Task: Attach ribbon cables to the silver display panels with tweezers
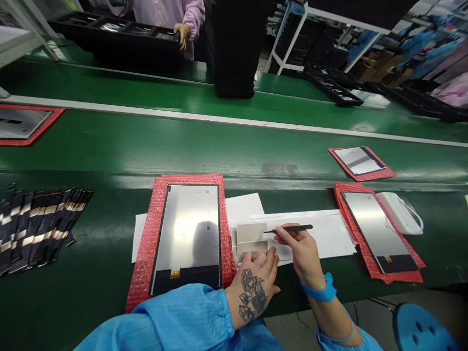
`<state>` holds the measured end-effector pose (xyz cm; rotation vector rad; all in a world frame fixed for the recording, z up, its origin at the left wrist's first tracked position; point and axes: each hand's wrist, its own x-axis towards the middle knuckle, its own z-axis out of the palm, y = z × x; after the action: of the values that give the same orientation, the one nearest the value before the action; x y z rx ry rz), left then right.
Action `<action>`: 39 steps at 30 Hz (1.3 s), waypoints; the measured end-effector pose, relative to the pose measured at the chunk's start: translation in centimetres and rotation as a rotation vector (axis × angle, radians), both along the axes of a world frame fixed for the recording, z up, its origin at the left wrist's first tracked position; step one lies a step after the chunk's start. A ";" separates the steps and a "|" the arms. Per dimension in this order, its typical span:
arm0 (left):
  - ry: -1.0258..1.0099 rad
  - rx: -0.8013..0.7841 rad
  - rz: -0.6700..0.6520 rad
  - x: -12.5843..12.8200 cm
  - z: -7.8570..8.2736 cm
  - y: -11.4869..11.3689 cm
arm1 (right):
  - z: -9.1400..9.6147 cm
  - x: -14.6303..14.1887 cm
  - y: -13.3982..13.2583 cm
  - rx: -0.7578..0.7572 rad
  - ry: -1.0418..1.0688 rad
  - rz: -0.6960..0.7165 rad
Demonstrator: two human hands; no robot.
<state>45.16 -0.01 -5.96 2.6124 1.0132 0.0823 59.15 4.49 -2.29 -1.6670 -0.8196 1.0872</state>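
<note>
My right hand point(298, 251) is closed on black tweezers point(292, 228), whose tip touches a curled corner of a small grey sheet point(251, 233). My left hand point(256, 280), tattooed on its back, lies with fingers flat on a second grey piece point(250, 253) just below. Both pieces rest on white paper point(321, 234). Left of them a shiny display panel point(190, 234) lies on a red bubble-wrap mat point(146, 253).
Black flex strips point(36, 224) are fanned out at the left. Two more panels on red mats point(380, 236) point(360, 162) and a white device point(400, 212) sit right. Another person's hand point(182, 35) holds black trays point(117, 41) beyond the green belt point(183, 141). A blue stool point(420, 329) stands at the lower right.
</note>
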 end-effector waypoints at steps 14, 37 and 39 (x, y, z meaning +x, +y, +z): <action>-0.348 -0.193 -0.089 -7.5 4.4 -2.9 | 8.1 -8.1 -1.4 0.366 0.039 0.051; -1.282 -0.747 0.897 -20.4 3.5 -1.8 | 3.8 -12.6 -6.5 0.286 0.188 0.010; -1.328 -0.712 0.844 -20.7 3.0 -2.3 | 3.8 -12.5 -6.5 0.288 0.193 0.014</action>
<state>24.47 -2.35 -3.00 0.9165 1.1231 1.1771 46.66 -2.01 1.48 -1.2976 -0.8208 1.0656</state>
